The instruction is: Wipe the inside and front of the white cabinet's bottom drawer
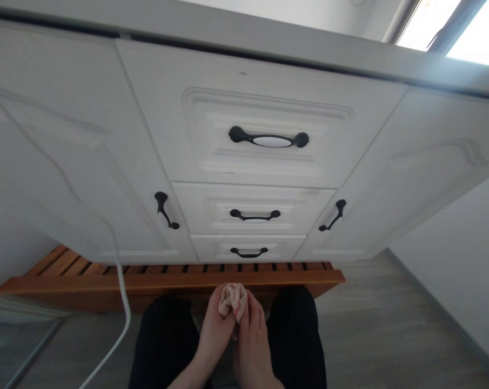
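I look down at a white cabinet front, and both hands are low in the view, at about 6 o'clock. The left hand (214,332) and the right hand (250,340) are pressed together around a small bunched cloth (233,301), pale with some red marks; the fingers of both pinch it from the two sides, and it sticks out above the fingertips.

The risk I judge here: the cloth is soft and only its lower part is gripped, so if one hand lets go it could slip and fall toward the wooden slatted mat (171,278) just beyond, at 12 o'clock from the hands. A white cable (125,302) hangs at 9 o'clock, and a wide move of the left arm could catch it.

For containers, the top drawer (264,116), the middle drawer (254,208) and the bottom drawer (248,246) are all closed, as are the left door (86,178) and the right door (390,178). What is inside them I cannot tell.
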The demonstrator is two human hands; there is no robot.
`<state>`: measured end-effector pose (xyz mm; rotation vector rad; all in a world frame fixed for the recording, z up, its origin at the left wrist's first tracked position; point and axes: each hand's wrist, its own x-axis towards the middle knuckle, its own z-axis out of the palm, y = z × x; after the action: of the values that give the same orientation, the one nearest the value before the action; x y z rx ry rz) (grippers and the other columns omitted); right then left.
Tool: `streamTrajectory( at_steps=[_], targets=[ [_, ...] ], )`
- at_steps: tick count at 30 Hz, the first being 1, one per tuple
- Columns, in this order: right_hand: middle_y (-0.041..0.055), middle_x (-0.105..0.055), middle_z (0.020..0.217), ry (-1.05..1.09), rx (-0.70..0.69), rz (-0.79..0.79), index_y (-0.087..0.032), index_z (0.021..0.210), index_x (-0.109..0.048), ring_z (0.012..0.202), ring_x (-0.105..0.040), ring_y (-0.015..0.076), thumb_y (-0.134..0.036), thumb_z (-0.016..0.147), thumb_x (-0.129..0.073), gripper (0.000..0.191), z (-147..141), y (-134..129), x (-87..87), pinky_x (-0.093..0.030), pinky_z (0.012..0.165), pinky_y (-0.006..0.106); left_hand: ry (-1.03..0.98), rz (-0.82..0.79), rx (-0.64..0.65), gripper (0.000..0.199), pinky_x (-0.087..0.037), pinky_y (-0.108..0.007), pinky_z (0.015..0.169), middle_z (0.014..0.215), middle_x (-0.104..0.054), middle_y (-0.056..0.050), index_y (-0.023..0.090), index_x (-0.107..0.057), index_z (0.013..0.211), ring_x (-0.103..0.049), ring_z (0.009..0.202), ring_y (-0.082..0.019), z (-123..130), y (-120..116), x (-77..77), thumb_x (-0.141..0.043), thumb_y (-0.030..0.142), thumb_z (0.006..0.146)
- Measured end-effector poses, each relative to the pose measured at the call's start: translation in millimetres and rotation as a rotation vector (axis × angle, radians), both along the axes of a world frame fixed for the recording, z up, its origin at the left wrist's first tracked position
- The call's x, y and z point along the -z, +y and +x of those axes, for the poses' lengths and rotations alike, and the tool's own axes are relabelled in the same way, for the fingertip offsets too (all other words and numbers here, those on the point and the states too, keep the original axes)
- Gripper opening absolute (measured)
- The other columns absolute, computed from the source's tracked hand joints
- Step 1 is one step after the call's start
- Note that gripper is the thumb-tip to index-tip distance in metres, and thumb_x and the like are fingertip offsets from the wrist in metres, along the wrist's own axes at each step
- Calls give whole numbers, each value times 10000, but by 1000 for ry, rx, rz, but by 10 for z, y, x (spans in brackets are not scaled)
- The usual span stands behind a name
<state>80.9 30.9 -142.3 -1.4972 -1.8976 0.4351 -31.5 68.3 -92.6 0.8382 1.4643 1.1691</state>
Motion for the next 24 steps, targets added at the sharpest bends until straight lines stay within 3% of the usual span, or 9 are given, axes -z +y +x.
streamTrajectory(
  at_steps=[4,8,10,13,15,17,20,22,24],
  targets=[
    [143,-228,1683,19,-55,31,-273,1637,-25,1510,-288,410,-120,715,-652,1125,-18,-43,48,-377,1153,592,-53,-65,65,709,-293,-460,1239,1444,-574,-149,207,-491,1320,-501,1392,-309,-24,-32,-42,-732,372,674],
    [155,-345,1636,95,-14,-25,-262,1615,-248,1483,-337,438,-161,681,-722,1053,11,12,83,-349,1166,626,-267,-140,138,768,-311,-395,1233,1505,-539,-104,244,-448,1391,-480,1423,-262,6,-111,-74,-705,267,668],
    [142,-451,1576,207,14,-106,-275,1565,-381,1446,-419,401,-188,757,-692,870,63,78,85,-359,1172,593,-324,-166,143,768,-433,-390,1140,1483,-557,-86,274,-456,1388,-549,1349,-262,31,-138,-48,-701,250,660],
    [100,-487,1559,529,-1,-284,-289,1548,-403,1443,-448,321,-292,880,-626,704,203,212,63,-357,1195,507,-294,-198,193,751,-578,-355,835,1454,-557,-96,316,-416,1411,-697,987,-210,55,-91,14,-708,343,719],
    [79,-478,1569,774,19,-404,-285,1536,-414,1480,-398,293,-389,891,-631,688,329,304,67,-311,1224,482,-161,-72,242,752,-584,-357,758,1489,-490,-137,304,-358,1449,-688,854,-174,65,24,-1,-676,397,775],
    [81,-503,1548,946,99,-477,-273,1460,-510,1491,-376,315,-485,815,-708,707,462,374,105,-261,1245,494,111,179,271,687,-580,-418,883,1546,-392,-157,290,-332,1474,-672,1047,-228,82,204,-129,-603,365,847],
    [111,-588,1456,1038,225,-484,-260,1265,-659,1453,-413,400,-586,596,-848,768,649,398,185,-257,1241,536,677,616,225,612,-404,-545,1164,1601,-317,-116,321,-311,1508,-373,1461,-299,139,553,-533,-479,222,929],
    [116,-656,1358,1042,236,-494,-273,1197,-686,1415,-453,433,-638,551,-856,761,752,355,193,-295,1220,570,969,852,163,632,-352,-546,1196,1574,-368,-122,310,-288,1529,-343,1462,-298,190,804,-854,-468,174,939],
    [93,-714,1244,1010,150,-551,-322,1213,-672,1357,-519,439,-704,617,-791,718,835,288,137,-375,1163,614,1152,920,175,590,-372,-507,1169,1497,-471,-118,268,-343,1509,-398,1401,-295,240,1033,-1126,-464,165,941]
  ],
)
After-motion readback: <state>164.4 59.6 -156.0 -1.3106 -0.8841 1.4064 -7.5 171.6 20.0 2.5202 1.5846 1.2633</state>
